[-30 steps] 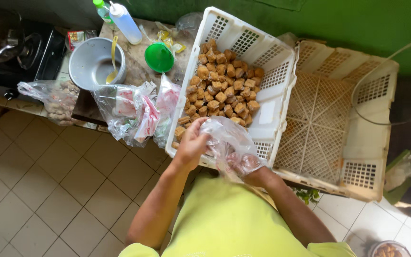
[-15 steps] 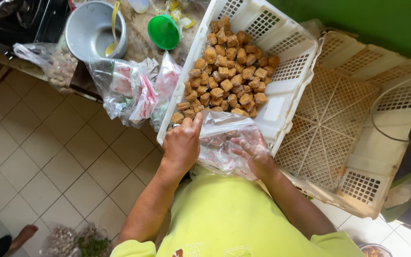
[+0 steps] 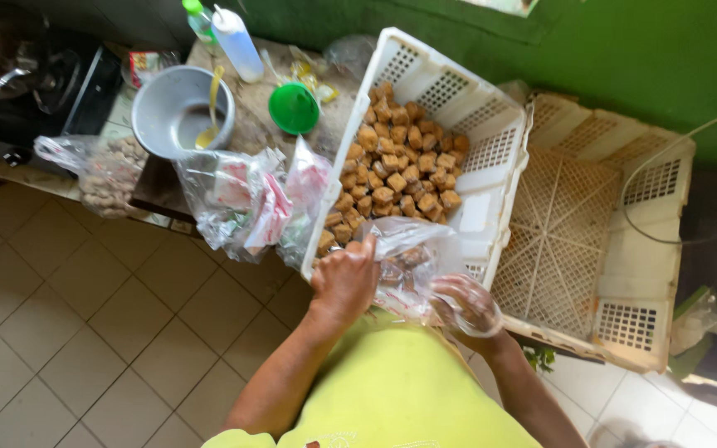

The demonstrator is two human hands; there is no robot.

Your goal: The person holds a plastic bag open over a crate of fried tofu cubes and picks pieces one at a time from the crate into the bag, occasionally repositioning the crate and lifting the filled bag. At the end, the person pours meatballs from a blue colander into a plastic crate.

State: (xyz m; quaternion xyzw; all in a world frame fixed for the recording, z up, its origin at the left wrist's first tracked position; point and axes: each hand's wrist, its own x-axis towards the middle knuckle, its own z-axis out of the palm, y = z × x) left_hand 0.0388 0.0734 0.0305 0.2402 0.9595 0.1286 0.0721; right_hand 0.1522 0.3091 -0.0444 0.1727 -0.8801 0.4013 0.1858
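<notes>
A white slotted plastic crate (image 3: 504, 158) holds a heap of brown fried tofu cubes (image 3: 396, 170). At its near edge my left hand (image 3: 343, 280) grips the rim of a clear plastic bag (image 3: 408, 259) with several cubes inside. My right hand (image 3: 468, 305), covered by a thin clear plastic glove, is against the bag's lower right side and holds it. Both hands are just in front of my yellow-green shirt.
A second white crate (image 3: 591, 241) lies to the right, without tofu. On the counter to the left are a metal bowl with a yellow spoon (image 3: 182, 112), a green lid (image 3: 294, 108), two bottles (image 3: 234, 41), bags of packets (image 3: 242, 203) and a stove (image 3: 35, 83). Tiled floor below.
The view shifted slightly. My left hand stays on the bag's rim; my right hand has slid down and right along the bag, which now hangs more open with cubes in it.
</notes>
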